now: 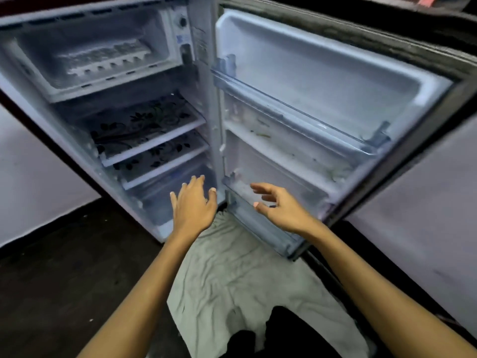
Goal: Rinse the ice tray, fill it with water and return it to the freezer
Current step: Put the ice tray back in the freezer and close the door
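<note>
Fridge door [335, 81] wide open, left hand [192, 205] and right hand [281, 210] both spread, empty; ice tray [103, 59] sits in freezer [165, 29] – reach up, lift level

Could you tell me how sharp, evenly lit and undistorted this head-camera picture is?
Head view: soft motion blur throughout, the ice tray in the freezer compartment smeared; wide-angle bending bows the fridge door; cool interior light, dark floor; both hands open, fairly clear.
</note>
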Tool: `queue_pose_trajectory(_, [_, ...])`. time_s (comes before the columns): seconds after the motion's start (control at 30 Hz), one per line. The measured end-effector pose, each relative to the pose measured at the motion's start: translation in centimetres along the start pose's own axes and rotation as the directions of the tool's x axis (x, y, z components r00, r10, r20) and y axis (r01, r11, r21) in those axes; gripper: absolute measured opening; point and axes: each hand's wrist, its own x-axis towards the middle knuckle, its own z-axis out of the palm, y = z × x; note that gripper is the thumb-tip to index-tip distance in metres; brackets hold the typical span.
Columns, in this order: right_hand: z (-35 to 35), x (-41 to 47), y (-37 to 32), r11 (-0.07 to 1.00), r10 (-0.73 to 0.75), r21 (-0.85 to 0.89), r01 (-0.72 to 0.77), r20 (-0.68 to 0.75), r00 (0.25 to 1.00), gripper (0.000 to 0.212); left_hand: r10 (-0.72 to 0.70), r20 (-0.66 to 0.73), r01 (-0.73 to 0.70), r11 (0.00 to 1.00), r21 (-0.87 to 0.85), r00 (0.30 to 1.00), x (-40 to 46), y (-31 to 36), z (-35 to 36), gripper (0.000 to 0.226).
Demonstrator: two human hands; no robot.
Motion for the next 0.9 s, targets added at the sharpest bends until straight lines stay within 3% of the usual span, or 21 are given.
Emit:
queue_pose_trajectory(0.27, [-5.8, -6.9, 7.9, 0.981, 0.189, 0.082, -0.176, -0.213, 0.959, 0.048, 0.139, 0.095, -0.135, 0.99, -0.046, 0.986, -2.0, 6.2, 4.8, 0.049])
queue_pose_trajectory(0.5, [-12.5, -9.2, 11.4, 0.976, 0.197, 0.166, -0.137, -0.431, 0.881, 0.044, 0.232, 0.132, -0.229, 0.973, -0.04, 0.964, -3.3, 13.2, 7.6, 0.048])
queue_pose_trajectory(0.9, [-22.3, -7.4, 13.4, 0.978, 0.179, 0.177, -0.11, -0.441, 0.88, 0.062, 0.167, 0.108, -0.164, 0.986, -0.034, 0.98, -5.4, 20.3, 11.5, 0.05])
